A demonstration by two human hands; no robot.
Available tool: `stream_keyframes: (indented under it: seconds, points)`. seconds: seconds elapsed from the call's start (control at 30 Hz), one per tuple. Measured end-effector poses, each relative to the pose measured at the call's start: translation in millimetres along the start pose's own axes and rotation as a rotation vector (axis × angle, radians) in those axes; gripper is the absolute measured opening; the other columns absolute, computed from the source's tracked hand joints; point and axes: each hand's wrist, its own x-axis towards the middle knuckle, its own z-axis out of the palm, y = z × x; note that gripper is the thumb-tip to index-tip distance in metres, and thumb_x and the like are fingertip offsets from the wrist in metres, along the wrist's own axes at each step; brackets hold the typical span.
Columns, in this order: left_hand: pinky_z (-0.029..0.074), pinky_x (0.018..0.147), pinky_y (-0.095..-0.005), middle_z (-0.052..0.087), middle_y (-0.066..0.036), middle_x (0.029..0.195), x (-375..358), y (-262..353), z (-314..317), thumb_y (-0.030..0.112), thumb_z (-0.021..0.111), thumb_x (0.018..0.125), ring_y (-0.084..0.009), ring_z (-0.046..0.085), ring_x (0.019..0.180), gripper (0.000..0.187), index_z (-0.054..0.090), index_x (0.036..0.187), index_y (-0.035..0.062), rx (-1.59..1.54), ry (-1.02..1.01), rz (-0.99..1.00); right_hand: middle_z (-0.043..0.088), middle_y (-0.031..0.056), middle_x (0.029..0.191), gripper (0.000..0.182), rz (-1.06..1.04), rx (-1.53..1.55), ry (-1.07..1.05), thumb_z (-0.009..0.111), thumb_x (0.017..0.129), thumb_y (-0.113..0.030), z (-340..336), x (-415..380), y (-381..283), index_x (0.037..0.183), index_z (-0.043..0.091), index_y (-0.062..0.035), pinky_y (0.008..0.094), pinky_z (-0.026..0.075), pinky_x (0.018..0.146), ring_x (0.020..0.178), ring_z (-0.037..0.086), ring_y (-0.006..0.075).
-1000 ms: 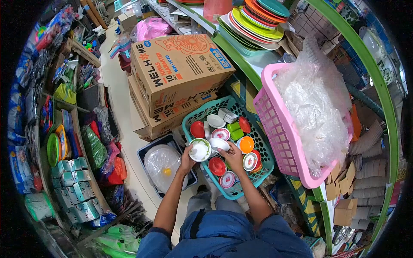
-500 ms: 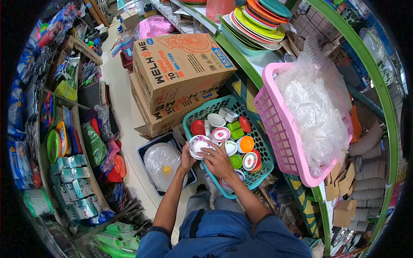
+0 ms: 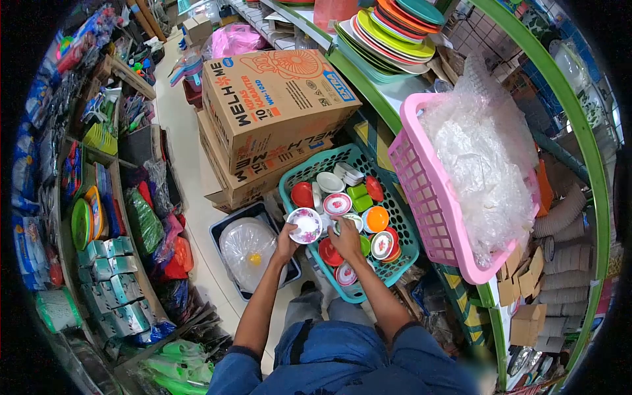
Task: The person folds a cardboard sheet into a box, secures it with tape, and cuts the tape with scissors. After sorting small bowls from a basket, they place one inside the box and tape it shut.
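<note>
My left hand [image 3: 287, 245] has its grip closed around the underside of a small patterned bowl [image 3: 305, 225], holding it level just outside the 9 o'clock rim of the teal basket [image 3: 403, 261], probably so the bowl stays out of the way of the sorting. My right hand [image 3: 345, 238] is down inside the basket, fingers curled over a white dish [image 3: 352, 220]; I judge that grip closed on it, though the fingertips are partly hidden.

The dishes lie loose and tilted, so the count is rough. In the basket I make out about three red dishes, one orange bowl [image 3: 377, 218], two green cups [image 3: 359, 197], roughly four white pieces and three pink-rimmed ones.

At 12 o'clock from the basket stand two stacked cardboard boxes [image 3: 276, 108]. At 3 o'clock leans one pink basket [image 3: 424, 191] stuffed with plastic wrap [image 3: 484, 158], propped on the shelf edge.
</note>
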Motion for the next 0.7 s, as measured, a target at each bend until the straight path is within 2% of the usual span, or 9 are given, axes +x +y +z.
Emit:
stream_keyframes:
  seconds: [0.03, 0.1, 0.23, 0.3, 0.43, 0.63, 0.7]
  points:
    - [0.045, 0.101, -0.0359, 0.06, -0.011, 0.123, -1, 2, 2, 0.03, 0.051, 0.088, -0.0228, 0.06, 0.114, 0.053, 0.048, 0.133, 0.0013, 0.012, 0.004, -0.002, 0.062, 0.0148, 0.116, 0.033, 0.001, 0.001, 0.0, 0.067, 0.083, -0.016, 2, 1, 0, 0.114, 0.06, -0.0058, 0.0439, 0.043, 0.093, 0.109, 0.055, 0.0333]
    - [0.046, 0.1, -0.0378, 0.061, -0.012, 0.122, 2, 0, 1, 0.03, 0.05, 0.088, -0.0243, 0.061, 0.112, 0.053, 0.048, 0.133, 0.0014, 0.007, 0.003, 0.008, 0.062, 0.0125, 0.119, 0.04, 0.101, -0.205, -0.193, 0.071, 0.08, -0.022, 10, 6, -3, 0.115, 0.059, -0.0077, 0.0472, 0.043, 0.092, 0.112, 0.055, 0.0323]
    - [0.048, 0.097, -0.0389, 0.062, -0.012, 0.12, 3, -3, -3, 0.031, 0.051, 0.088, -0.0247, 0.062, 0.11, 0.053, 0.049, 0.131, 0.0025, 0.008, 0.022, -0.001, 0.063, 0.0098, 0.117, 0.048, 0.114, -0.304, -0.137, 0.074, 0.076, -0.023, 25, 7, -5, 0.119, 0.056, -0.0125, 0.0526, 0.041, 0.09, 0.115, 0.052, 0.0312]
    - [0.048, 0.097, -0.0386, 0.062, -0.011, 0.12, 4, -3, -4, 0.032, 0.051, 0.087, -0.0241, 0.062, 0.11, 0.053, 0.049, 0.131, 0.0029, 0.009, 0.023, 0.004, 0.061, 0.0083, 0.118, 0.058, 0.14, -0.319, -0.141, 0.076, 0.071, -0.021, 32, 8, -1, 0.124, 0.052, -0.0164, 0.0555, 0.039, 0.088, 0.117, 0.048, 0.0311]
    - [0.048, 0.097, -0.0375, 0.063, -0.01, 0.119, 5, -2, -5, 0.032, 0.052, 0.087, -0.0227, 0.062, 0.11, 0.052, 0.049, 0.131, 0.0037, 0.031, 0.024, -0.003, 0.059, 0.0068, 0.12, 0.062, 0.155, -0.302, -0.086, 0.078, 0.067, -0.02, 39, 6, 1, 0.124, 0.052, -0.0182, 0.0552, 0.038, 0.086, 0.117, 0.047, 0.0308]
    - [0.047, 0.1, -0.0393, 0.061, -0.012, 0.123, 3, -1, -2, 0.031, 0.053, 0.086, -0.0253, 0.06, 0.113, 0.055, 0.047, 0.133, 0.0028, 0.001, 0.012, -0.002, 0.055, 0.0075, 0.121, 0.058, 0.148, -0.297, -0.04, 0.079, 0.066, -0.023, 35, 4, 3, 0.119, 0.056, -0.0165, 0.0558, 0.039, 0.085, 0.118, 0.046, 0.0303]
    - [0.046, 0.1, -0.04, 0.06, -0.012, 0.123, 5, -1, -3, 0.031, 0.053, 0.086, -0.0259, 0.06, 0.114, 0.055, 0.047, 0.134, 0.0026, -0.001, 0.01, -0.008, 0.058, 0.0099, 0.113, 0.055, 0.116, -0.267, -0.119, 0.078, 0.068, -0.024, 32, 3, 6, 0.119, 0.06, -0.0137, 0.0529, 0.042, 0.085, 0.111, 0.051, 0.0323]
